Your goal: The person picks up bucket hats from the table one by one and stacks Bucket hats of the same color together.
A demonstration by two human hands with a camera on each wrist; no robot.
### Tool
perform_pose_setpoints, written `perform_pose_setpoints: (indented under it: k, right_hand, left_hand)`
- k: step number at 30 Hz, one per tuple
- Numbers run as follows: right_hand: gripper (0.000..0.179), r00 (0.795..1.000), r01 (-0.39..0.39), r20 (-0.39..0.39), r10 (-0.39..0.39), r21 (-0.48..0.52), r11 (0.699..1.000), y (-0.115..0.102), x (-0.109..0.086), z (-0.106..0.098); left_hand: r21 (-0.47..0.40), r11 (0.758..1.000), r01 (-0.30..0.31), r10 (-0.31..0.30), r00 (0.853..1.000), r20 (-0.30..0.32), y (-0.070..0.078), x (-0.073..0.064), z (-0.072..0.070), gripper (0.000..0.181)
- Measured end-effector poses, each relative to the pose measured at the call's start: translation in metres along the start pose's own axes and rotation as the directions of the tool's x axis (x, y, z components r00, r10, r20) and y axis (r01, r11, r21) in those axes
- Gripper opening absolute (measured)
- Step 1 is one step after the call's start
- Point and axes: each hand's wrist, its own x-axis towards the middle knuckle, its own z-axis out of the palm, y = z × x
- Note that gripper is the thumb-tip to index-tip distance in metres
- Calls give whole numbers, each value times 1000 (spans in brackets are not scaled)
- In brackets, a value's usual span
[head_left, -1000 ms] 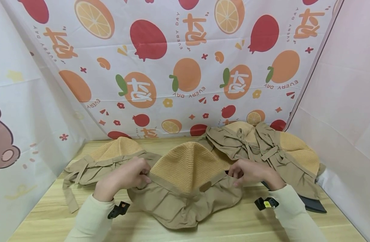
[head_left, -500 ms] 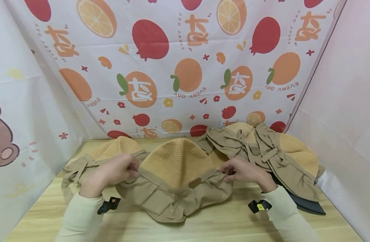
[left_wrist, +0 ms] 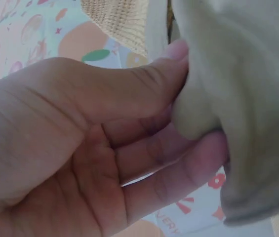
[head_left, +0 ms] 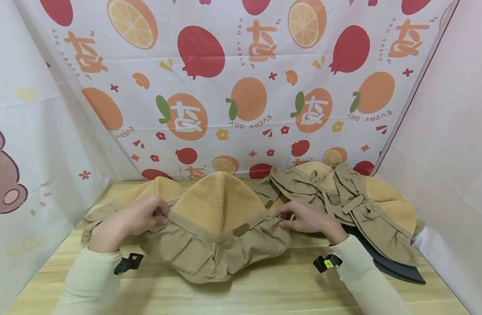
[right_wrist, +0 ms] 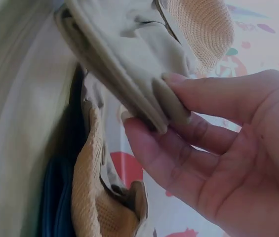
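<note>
A sun hat with a woven straw-yellow crown and a wide khaki cloth brim is held up between both hands, with a small brown patch on its band. My left hand pinches the brim at its left side; in the left wrist view the thumb presses the cloth against curled fingers. On the opposite side, my right hand pinches the brim too. The right wrist view shows folded brim cloth between thumb and fingertips. The hat's inside is hidden in the head view.
A similar hat lies behind at the left, partly covered by my left hand and the held hat. More tied hats are heaped at the back right, with a dark flat item under them. A printed cloth backdrop rises behind the wooden table.
Both hands have carried the hat leftward and slightly up toward the back. It now overlaps the left hat more, and more of the dark item at the right shows.
</note>
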Motion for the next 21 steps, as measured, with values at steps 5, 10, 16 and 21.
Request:
perform_pose_setpoints:
  k: [5, 10, 16, 21]
  right_hand:
    - [21, 1000, 28, 1, -28, -4, 1000, -1, 18, -1]
    - [24, 1000, 4, -10, -4, 6, 1000, -5, 38, -1]
    - [33, 997, 48, -59, -43, 82, 995, -12, 67, -1]
    - [15, 993, 61, -109, -44, 156, 986, -18, 91, 1]
  left_hand:
    - [4, 1000, 1, -1, 1000, 13, -12, -2, -12, 29]
    - [63, 998, -1, 0, 1000, 21, -26, -5, -27, 23]
    - [135, 989, 60, -61, 998, 10, -47, -7, -45, 4]
    - [121, 984, 130, -136, 990, 39, -71, -8, -60, 13]
